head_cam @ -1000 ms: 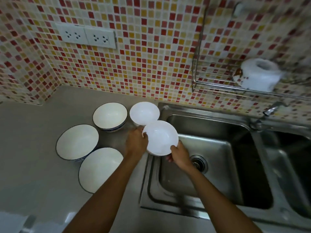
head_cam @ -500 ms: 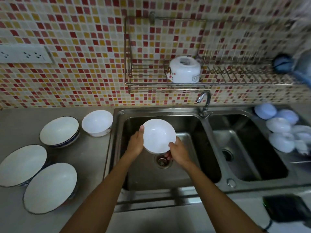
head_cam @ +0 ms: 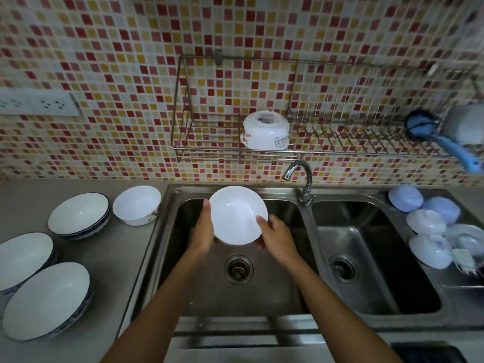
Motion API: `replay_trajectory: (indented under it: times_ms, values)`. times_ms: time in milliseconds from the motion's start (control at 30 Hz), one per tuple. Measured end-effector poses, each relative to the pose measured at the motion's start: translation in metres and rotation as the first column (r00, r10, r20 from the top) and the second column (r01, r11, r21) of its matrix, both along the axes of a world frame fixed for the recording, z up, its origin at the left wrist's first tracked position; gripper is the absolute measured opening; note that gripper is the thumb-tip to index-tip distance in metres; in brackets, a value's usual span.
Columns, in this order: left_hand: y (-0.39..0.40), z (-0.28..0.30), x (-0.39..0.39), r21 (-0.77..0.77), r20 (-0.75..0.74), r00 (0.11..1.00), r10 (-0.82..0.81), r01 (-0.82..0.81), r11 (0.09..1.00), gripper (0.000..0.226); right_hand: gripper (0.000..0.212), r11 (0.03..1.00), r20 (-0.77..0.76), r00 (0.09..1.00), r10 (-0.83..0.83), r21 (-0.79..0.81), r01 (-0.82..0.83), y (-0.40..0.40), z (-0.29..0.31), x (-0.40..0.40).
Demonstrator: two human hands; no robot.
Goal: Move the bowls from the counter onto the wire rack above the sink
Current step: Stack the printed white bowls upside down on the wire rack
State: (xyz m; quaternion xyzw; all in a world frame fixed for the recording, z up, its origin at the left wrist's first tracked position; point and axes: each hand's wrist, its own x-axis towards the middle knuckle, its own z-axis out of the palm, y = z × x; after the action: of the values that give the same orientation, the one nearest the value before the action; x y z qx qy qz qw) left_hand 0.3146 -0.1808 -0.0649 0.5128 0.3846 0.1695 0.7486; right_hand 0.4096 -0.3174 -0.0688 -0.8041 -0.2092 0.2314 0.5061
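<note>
At centre frame, over the left sink basin (head_cam: 183, 271), the left hand (head_cam: 203, 231) and right hand (head_cam: 277, 238) grip opposite rims of a plain white bowl (head_cam: 237, 214), fingers curled round its edge, mouth upward. Left of the sink, four more bowls wait on the counter (head_cam: 125, 247), among them a small white bowl (head_cam: 136, 204) nearest the basin. Higher up, the wire rack (head_cam: 209, 142) already holds an upturned bowl (head_cam: 265, 133); lifting could knock the faucet (head_cam: 301, 176) or that bowl, and a smooth rim may slip.
</note>
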Motion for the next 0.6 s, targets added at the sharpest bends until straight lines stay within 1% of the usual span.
replay_trajectory:
  times_ms: [67, 133, 200, 233, 267, 333, 367, 400, 467, 500, 533, 600]
  values:
    - [0.006, 0.010, 0.000, 0.045, 0.071, 0.996, 0.056, -0.059, 0.997, 0.051, 0.038, 0.998, 0.060, 0.998, 0.037, 0.053, -0.040, 0.005, 0.017, 0.007]
    - [0.013, 0.025, 0.000, 0.097, 0.110, 0.988, 0.112, -0.123, 0.988, 0.058, 0.039, 0.991, 0.134, 0.990, 0.032, 0.121, -0.049, 0.013, 0.039, 0.012]
    - [0.023, 0.042, 0.001, 0.072, 0.195, 0.969, 0.149, -0.166, 0.984, 0.048, 0.036, 0.973, 0.235, 0.972, 0.001, 0.224, -0.055, 0.020, 0.063, 0.019]
    - [0.027, 0.054, 0.001, 0.087, 0.213, 0.962, 0.168, -0.190, 0.978, 0.048, 0.034, 0.961, 0.300, 0.953, -0.025, 0.271, -0.060, 0.024, 0.075, 0.024]
    - [0.037, 0.062, 0.003, 0.126, 0.217, 0.956, 0.196, -0.227, 0.966, 0.060, 0.032, 0.950, 0.374, 0.925, -0.061, 0.305, -0.061, 0.029, 0.086, 0.030]
    - [0.058, 0.075, 0.007, 0.228, 0.227, 0.940, 0.253, -0.304, 0.925, 0.100, 0.025, 0.936, 0.502, 0.855, -0.132, 0.348, -0.060, 0.040, 0.101, 0.044]
    - [0.066, 0.083, 0.008, 0.309, 0.235, 0.941, 0.245, -0.312, 0.899, 0.107, 0.023, 0.933, 0.555, 0.817, -0.154, 0.354, -0.065, 0.046, 0.104, 0.053]
    - [0.065, 0.098, 0.009, 0.387, 0.248, 0.943, 0.222, -0.307, 0.870, 0.102, 0.022, 0.935, 0.607, 0.776, -0.170, 0.348, -0.067, 0.052, 0.106, 0.061]
    - [0.061, 0.128, 0.013, 0.516, 0.273, 0.944, 0.187, -0.308, 0.799, 0.069, 0.026, 0.952, 0.712, 0.678, -0.185, 0.300, -0.056, 0.061, 0.101, 0.077]
    - [0.061, 0.138, 0.016, 0.589, 0.275, 0.947, 0.169, -0.305, 0.749, 0.056, 0.028, 0.962, 0.760, 0.625, -0.181, 0.269, -0.049, 0.063, 0.098, 0.084]
    - [0.062, 0.149, 0.020, 0.671, 0.258, 0.953, 0.161, -0.297, 0.680, 0.049, 0.029, 0.971, 0.803, 0.572, -0.168, 0.236, -0.046, 0.065, 0.093, 0.089]
    - [0.068, 0.162, 0.029, 0.803, 0.224, 0.965, 0.138, -0.263, 0.535, 0.050, 0.029, 0.985, 0.886, 0.442, -0.136, 0.168, -0.035, 0.067, 0.084, 0.096]
